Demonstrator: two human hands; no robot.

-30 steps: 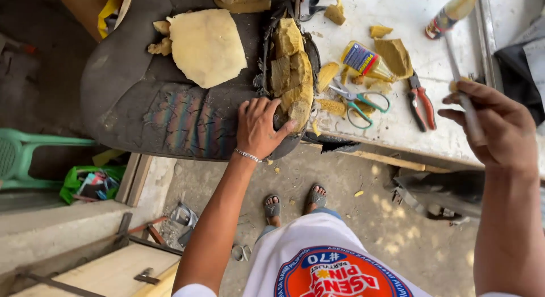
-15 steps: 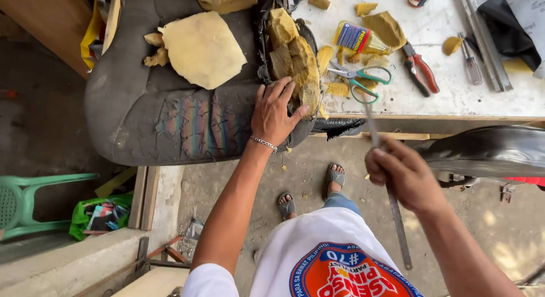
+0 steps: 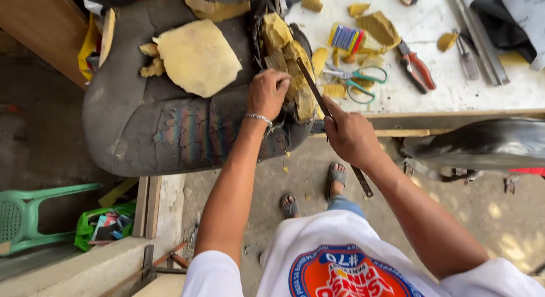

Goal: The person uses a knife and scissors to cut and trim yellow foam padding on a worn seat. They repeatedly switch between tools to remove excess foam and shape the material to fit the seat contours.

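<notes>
Left hand [image 3: 267,92] curled, knuckles up, arm extended; right hand [image 3: 351,133] fisted, forefinger extended.

The left hand [image 3: 267,92] presses on crumbling yellow foam [image 3: 289,64] at the edge of a worn dark seat cushion [image 3: 170,126]; the right hand [image 3: 349,132] grips a long flat metal blade [image 3: 318,95] against it.

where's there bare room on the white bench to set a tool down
Free patch: the white workbench top between the red-handled pliers and the wooden front edge. Crowded: around the green-handled scissors and yellow foam scraps, and beside the worn grey seat, where both hands work.
</notes>
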